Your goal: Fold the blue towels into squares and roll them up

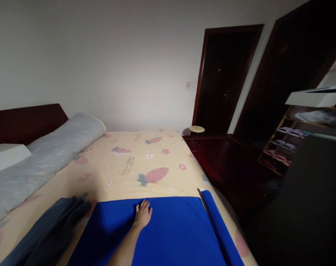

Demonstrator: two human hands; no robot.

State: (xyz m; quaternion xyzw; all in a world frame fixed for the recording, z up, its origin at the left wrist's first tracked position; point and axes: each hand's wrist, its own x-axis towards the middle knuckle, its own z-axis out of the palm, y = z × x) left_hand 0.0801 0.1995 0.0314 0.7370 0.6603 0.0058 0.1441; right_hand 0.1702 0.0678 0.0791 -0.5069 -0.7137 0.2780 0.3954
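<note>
My left hand (143, 214) lies palm down near the far edge of a flat blue cloth (173, 225), its fingers spread and holding nothing. The cloth is spread smooth and its near part runs out of the view. Along its right side is a narrow, rolled or folded strip of the same blue fabric (220, 229), with a small white bit at its far end. To the left of the cloth lies a crumpled dark cloth (48, 229). My right hand is out of sight.
All this rests on a bed with a yellow carrot-print sheet (137, 177). A long grey pillow (65, 144) and a white box-like object (8, 155) are at the left. Beyond the bed's right edge stand a round stool (197, 129) and a shoe rack (284, 140).
</note>
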